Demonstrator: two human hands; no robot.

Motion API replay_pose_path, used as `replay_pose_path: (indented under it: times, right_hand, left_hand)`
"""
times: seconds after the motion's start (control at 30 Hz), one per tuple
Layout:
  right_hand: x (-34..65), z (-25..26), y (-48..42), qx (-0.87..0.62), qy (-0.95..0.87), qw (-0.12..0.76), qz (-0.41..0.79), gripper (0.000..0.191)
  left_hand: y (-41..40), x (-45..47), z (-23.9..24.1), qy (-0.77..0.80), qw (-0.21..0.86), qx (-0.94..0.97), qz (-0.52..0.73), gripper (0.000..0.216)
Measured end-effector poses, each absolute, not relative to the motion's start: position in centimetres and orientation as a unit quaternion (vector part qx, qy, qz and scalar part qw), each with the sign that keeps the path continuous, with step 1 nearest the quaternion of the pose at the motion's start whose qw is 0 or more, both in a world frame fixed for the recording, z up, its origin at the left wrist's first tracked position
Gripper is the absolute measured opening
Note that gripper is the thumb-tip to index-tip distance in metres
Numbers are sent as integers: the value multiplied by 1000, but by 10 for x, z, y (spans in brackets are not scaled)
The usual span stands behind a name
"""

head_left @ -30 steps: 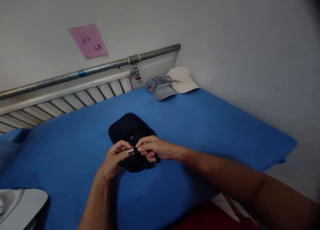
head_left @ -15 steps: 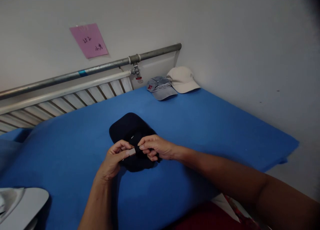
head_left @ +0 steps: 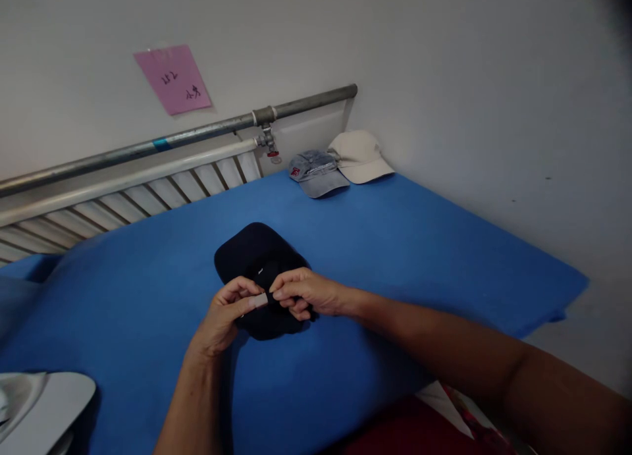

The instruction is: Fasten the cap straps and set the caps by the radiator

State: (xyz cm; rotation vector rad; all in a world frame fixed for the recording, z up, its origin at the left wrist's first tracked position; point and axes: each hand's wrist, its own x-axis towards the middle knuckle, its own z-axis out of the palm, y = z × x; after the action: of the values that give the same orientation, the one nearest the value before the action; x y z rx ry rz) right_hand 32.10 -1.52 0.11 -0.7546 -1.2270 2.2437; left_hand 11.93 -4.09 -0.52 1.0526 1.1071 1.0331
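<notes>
A dark navy cap point(head_left: 251, 257) lies in the middle of a blue mattress point(head_left: 395, 244). My left hand point(head_left: 224, 317) and my right hand point(head_left: 306, 294) meet at the near edge of the cap, fingers curled. Between their fingertips they pinch the cap's back strap, whose pale end point(head_left: 260, 301) shows at my left thumb. Both hands rest partly on the cap and hide its near rim.
A grey-blue cap point(head_left: 316, 172) and a beige cap point(head_left: 359, 156) lie in the far corner by the wall. A metal pipe point(head_left: 197, 133) and a slatted white rail point(head_left: 123, 198) run along the back. A pink note point(head_left: 172, 80) is stuck on the wall. A white object point(head_left: 39, 402) lies at lower left.
The hands have stayed at the cap's strap with only small finger shifts; the pale strap end has moved slightly toward my right fingertips. The cap has not moved.
</notes>
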Motion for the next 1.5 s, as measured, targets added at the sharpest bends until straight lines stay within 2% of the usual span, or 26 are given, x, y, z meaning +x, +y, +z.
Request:
replay_pose_path:
  times: [0.37,0.6,0.9,1.1,1.3,1.5]
  right_hand:
    - [318,-4,-14,-255,-451,238,822,8]
    - [319,-4,-15,-288,-489,326,756,9]
    - [321,-4,-16,-299,-526,307,735,10]
    - [323,1,-17,-322,-548,262,726,10]
    - [319,4,-19,-335,-492,281,753,8]
    - [316,5,-22,-346,-463,289,763,9]
  left_hand:
    - [-41,126,1,487,595,456,448,18]
    - [-43,124,2,486,607,439,451,20]
    - [-43,124,3,469,613,441,458,23]
    - [-42,123,-1,480,607,451,445,18]
    - [-43,126,-1,488,581,449,472,12]
    - [-45,128,2,483,582,464,462,14]
